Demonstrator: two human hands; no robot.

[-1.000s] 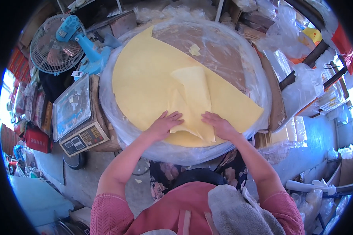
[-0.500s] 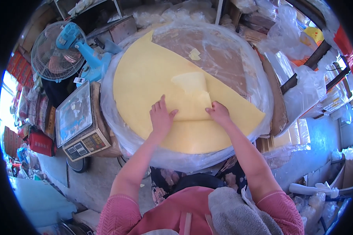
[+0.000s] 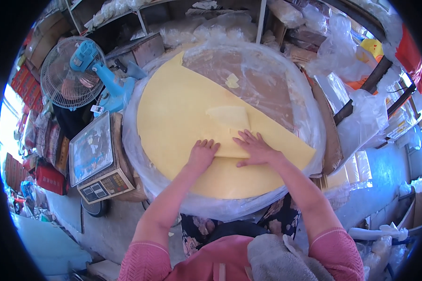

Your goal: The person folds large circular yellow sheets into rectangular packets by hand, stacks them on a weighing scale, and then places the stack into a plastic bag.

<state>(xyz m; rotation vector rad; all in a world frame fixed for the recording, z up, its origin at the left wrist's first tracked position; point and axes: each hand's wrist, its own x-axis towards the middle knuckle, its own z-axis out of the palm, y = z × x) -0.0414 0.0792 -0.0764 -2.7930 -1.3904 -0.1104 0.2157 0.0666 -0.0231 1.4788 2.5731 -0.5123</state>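
Observation:
A large, thin yellow sheet (image 3: 169,107) with one long straight edge covers much of a round table wrapped in clear plastic (image 3: 180,203). Near its middle lies a smaller, paler yellow piece (image 3: 229,116). My left hand (image 3: 204,153) rests palm down on the sheet, fingers stretched forward and lying flat, along a crease or piece edge. To its right, just below the paler piece, my right hand (image 3: 255,149) presses flat with fingers spread and thumb out to the side. What the sheet is made of I cannot tell.
A blue fan (image 3: 86,56) and a scale with a metal tray (image 3: 91,150) stand left of the table. Small yellow scraps (image 3: 232,80) lie on its bare brown part. Plastic bags (image 3: 335,42) and cardboard (image 3: 324,122) crowd the right; a shelf (image 3: 140,21) stands behind.
My right hand has let go of the pinched edge and flattened onto the sheet, moving left. My left hand has shifted slightly right and lies flatter. The view has tilted slightly.

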